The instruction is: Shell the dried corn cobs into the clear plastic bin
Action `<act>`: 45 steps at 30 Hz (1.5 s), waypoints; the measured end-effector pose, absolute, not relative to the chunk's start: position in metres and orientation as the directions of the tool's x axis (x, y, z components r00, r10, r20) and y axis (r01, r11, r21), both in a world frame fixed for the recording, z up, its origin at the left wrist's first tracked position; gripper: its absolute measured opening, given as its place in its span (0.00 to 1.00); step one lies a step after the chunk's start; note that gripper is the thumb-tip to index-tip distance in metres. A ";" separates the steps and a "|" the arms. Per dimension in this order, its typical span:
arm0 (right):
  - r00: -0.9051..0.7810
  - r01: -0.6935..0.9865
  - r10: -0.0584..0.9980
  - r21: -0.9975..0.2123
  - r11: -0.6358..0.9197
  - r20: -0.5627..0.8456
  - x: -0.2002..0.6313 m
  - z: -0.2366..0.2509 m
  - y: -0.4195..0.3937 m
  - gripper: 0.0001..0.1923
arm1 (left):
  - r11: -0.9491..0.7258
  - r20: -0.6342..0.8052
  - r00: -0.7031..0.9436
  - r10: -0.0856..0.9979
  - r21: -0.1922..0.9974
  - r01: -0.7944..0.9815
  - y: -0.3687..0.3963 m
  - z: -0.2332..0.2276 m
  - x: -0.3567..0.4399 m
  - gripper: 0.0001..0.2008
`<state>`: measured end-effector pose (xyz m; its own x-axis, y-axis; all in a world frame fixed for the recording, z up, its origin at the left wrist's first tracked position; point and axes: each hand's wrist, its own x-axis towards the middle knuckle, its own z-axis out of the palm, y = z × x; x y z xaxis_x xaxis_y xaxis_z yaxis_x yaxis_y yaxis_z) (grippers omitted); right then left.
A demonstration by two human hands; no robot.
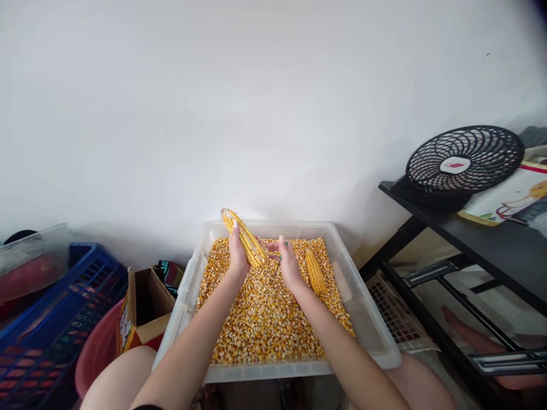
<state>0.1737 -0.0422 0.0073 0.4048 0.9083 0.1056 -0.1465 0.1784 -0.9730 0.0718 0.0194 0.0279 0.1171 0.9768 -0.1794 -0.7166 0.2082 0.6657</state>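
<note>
My left hand [238,250] is closed around an ear of corn [244,234], which tilts with its far end up and to the left. Pale gaps run lengthwise between its yellow kernel rows. To the right of that ear, my right hand [289,265] has its fingers stretched out and apart, pointing at the ear's lower end. Small green spots show by its fingers; I cannot make out what they are. Both hands are over loose corn kernels [265,319] in a translucent plastic tub [265,373]. Another ear of corn [315,272] lies on the kernels, right of my right hand.
A black fan [464,162] and a picture book [508,196] are on a dark table [482,239] at right. Left of the tub are an open cardboard box [151,302], a pink basin [100,341] and a blue crate [51,319]. A white wall [265,114] rises behind.
</note>
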 end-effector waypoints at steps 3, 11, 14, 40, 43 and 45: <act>0.552 -0.173 0.820 -0.942 0.288 0.150 0.187 0.017 -0.042 0.21 | 0.261 -0.208 0.163 0.964 0.649 -0.715 0.030 0.023 0.064 0.23; 0.508 -0.072 0.834 -0.954 0.290 0.215 0.183 0.035 -0.053 0.22 | 0.246 -0.175 0.174 0.969 0.672 -0.699 0.037 0.018 0.057 0.21; 0.453 0.065 0.838 -0.949 0.307 0.303 0.177 0.035 -0.058 0.19 | 0.224 -0.163 0.154 0.975 0.701 -0.677 0.036 0.020 0.058 0.21; 0.153 0.616 0.714 -0.631 0.471 0.683 0.166 0.019 -0.066 0.10 | 0.058 -0.044 0.038 0.998 0.802 -0.595 0.031 0.025 0.060 0.22; 0.186 0.591 0.752 -0.684 0.429 0.632 0.163 0.016 -0.066 0.11 | 0.043 -0.037 0.023 0.999 0.802 -0.595 0.030 0.026 0.061 0.21; 0.248 0.524 0.781 -0.757 0.389 0.573 0.162 0.013 -0.064 0.12 | 0.036 -0.032 0.017 0.999 0.796 -0.604 0.030 0.026 0.061 0.21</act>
